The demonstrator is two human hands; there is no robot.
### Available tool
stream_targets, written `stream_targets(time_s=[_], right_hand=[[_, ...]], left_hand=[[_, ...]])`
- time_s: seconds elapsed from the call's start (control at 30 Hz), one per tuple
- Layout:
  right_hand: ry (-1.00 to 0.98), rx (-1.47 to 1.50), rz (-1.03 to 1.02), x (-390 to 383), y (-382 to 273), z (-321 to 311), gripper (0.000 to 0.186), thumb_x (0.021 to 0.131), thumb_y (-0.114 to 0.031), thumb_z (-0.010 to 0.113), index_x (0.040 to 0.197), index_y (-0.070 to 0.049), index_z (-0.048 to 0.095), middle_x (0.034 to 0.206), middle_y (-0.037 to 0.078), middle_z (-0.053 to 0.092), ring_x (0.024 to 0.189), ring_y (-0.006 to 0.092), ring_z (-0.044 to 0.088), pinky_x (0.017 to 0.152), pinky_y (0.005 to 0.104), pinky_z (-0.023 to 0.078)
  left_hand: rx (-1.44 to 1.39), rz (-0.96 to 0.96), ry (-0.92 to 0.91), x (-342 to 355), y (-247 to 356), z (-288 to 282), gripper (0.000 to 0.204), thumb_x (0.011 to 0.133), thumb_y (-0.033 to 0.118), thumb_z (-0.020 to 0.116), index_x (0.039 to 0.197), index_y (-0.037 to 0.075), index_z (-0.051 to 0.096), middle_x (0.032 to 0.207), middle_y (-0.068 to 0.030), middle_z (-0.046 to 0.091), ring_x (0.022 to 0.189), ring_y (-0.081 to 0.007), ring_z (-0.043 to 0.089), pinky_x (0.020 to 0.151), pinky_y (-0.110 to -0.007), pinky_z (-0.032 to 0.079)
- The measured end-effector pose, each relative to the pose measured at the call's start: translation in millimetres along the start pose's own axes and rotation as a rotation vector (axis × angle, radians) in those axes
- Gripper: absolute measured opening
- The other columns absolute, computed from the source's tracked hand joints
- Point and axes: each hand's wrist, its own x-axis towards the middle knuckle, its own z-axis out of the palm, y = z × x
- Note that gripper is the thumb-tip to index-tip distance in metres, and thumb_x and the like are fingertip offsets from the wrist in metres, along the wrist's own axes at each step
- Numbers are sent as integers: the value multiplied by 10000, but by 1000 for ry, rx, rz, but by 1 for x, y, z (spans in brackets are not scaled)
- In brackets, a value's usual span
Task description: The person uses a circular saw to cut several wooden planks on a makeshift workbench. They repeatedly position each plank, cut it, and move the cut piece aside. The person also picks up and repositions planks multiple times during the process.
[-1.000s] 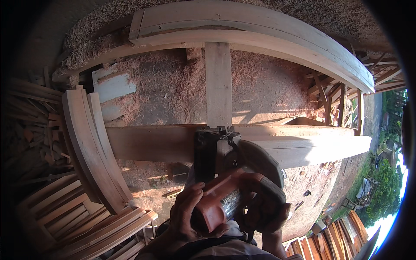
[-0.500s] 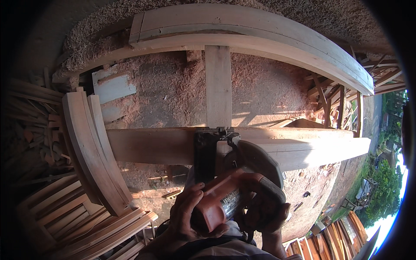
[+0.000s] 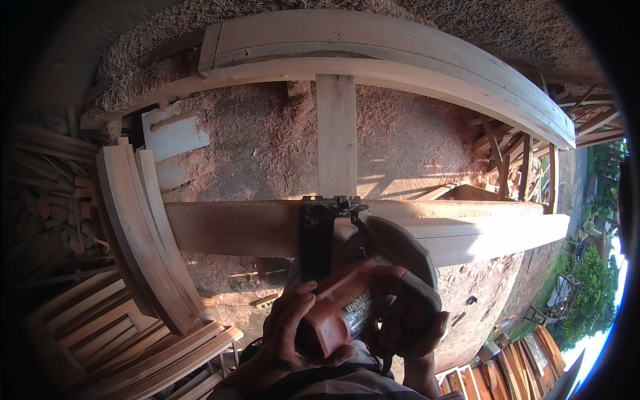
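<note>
Head view, left hand, right hand gripping circular saw on plank

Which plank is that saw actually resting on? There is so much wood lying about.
Start from the big curved timber frame arching across the top, then follow the short upright board downward. It meets the plank, running left to right under the red circular saw. Unlike the neighbouring curved pieces, it is straight, with its right end sunlit.
</note>
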Motion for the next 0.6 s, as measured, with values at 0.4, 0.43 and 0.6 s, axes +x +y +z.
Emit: stream_targets(time_s=[0.4,0.43,0.6], right_hand=[[-136,267,-27,5,7,-9,1143,867,-931,305,1430,43,504,971,89,645,690,139,617,551,272,495],[-139,279,-31,6,8,-10,1146,865,-933,304,1426,46,505,958,86,644,679,138,614,543,271,492],[21,25,29,6,-8,-1,1166,858,-940,300,1420,62,500,897,76,640,624,126,594,505,260,472]], left_hand=[[5,-6,-27,6,-1,-1,1024,781,638,822,1409,-55,406,1285,-271,551,1148,-373,621,945,-471,563],[10,-3,-27,7,0,-1,1025,781,640,821,1410,-54,405,1286,-270,550,1148,-373,620,944,-471,563],[7,-7,-19,12,0,0,1018,790,641,814,1411,-54,402,1287,-264,546,1146,-370,619,944,-473,563]])
